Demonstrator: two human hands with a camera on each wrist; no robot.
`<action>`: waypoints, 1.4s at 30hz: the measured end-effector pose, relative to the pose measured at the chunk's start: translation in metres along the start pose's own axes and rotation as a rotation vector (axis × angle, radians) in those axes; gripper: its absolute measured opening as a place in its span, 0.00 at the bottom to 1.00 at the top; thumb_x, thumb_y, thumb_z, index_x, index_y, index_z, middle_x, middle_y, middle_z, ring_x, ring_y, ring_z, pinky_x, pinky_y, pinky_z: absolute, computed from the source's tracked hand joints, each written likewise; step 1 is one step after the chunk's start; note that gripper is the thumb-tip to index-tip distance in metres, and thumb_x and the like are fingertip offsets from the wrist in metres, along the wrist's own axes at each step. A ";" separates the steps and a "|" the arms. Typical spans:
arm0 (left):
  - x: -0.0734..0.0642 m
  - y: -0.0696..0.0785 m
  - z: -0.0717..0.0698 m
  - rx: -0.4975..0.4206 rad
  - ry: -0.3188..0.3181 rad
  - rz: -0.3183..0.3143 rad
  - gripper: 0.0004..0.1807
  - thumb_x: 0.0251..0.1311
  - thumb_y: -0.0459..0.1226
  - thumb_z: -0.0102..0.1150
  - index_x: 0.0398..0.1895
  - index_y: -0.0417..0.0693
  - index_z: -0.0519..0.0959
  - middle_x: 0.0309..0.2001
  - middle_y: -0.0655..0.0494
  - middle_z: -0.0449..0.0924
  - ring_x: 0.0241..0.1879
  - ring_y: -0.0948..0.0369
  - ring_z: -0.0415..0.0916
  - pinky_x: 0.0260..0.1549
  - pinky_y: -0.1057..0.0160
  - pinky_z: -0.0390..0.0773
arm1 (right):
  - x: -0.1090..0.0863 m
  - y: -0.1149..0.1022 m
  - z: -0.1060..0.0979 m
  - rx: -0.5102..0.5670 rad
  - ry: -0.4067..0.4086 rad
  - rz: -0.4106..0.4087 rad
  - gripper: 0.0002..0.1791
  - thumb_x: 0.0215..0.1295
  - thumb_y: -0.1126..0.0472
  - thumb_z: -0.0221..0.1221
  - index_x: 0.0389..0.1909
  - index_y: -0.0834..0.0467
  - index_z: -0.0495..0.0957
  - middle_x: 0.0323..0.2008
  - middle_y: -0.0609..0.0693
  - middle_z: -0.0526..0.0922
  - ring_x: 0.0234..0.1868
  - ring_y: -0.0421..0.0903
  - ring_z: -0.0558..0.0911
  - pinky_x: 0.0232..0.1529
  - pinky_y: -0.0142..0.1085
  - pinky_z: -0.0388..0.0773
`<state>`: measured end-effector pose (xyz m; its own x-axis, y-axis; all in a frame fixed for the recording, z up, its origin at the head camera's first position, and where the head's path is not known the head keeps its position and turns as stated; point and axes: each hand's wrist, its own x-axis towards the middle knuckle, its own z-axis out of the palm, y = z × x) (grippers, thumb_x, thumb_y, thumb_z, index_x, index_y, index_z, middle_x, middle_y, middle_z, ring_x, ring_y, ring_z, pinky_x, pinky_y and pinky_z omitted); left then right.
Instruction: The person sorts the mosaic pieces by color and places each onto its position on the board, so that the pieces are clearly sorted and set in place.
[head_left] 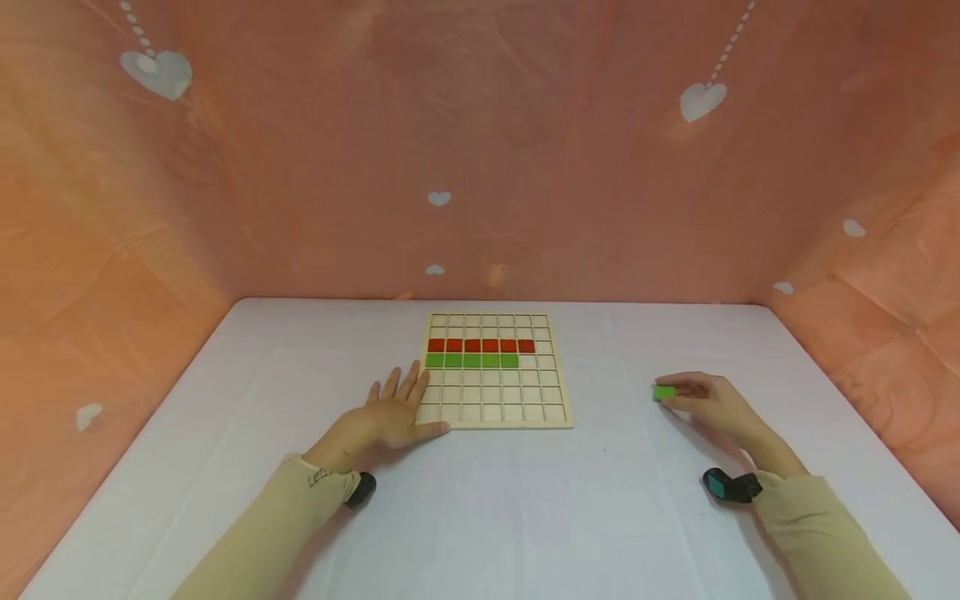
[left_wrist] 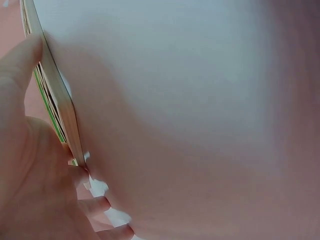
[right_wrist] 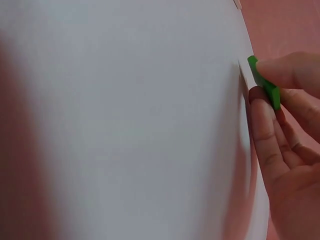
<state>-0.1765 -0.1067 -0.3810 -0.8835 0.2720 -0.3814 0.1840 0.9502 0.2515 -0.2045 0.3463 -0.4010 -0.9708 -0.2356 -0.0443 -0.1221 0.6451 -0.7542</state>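
Note:
A wooden grid board lies on the white table. One of its rows holds several red tiles, and the row just nearer holds several green tiles. My left hand rests at the board's near left corner, fingers straight and spread along the left side, thumb along the front edge. In the left wrist view the thumb touches the board's rim. Off to the right of the board, my right hand pinches a green tile between thumb and fingers, above the tabletop.
The white table reaches back to a pink-orange cloth wall with pale hearts, which also closes in both sides. A dark wrist device hangs below the right wrist, another below the left.

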 end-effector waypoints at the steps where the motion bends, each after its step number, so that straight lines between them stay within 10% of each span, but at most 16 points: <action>1: 0.000 0.000 -0.001 0.001 0.001 0.001 0.54 0.63 0.65 0.44 0.75 0.35 0.39 0.76 0.39 0.30 0.74 0.37 0.29 0.69 0.36 0.37 | 0.001 -0.001 0.001 0.002 0.000 -0.001 0.23 0.64 0.59 0.61 0.56 0.67 0.75 0.52 0.64 0.79 0.38 0.26 0.74 0.32 0.30 0.74; 42: -0.002 0.002 0.004 0.003 0.023 -0.024 0.52 0.64 0.62 0.46 0.75 0.37 0.40 0.77 0.40 0.32 0.74 0.38 0.30 0.69 0.36 0.39 | 0.059 -0.049 0.055 0.091 -0.067 -0.015 0.26 0.59 0.55 0.66 0.57 0.62 0.77 0.51 0.58 0.82 0.47 0.42 0.78 0.53 0.37 0.72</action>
<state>-0.1728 -0.1044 -0.3830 -0.8973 0.2457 -0.3669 0.1638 0.9568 0.2402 -0.2449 0.2607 -0.4023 -0.9527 -0.2948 -0.0744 -0.1140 0.5731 -0.8116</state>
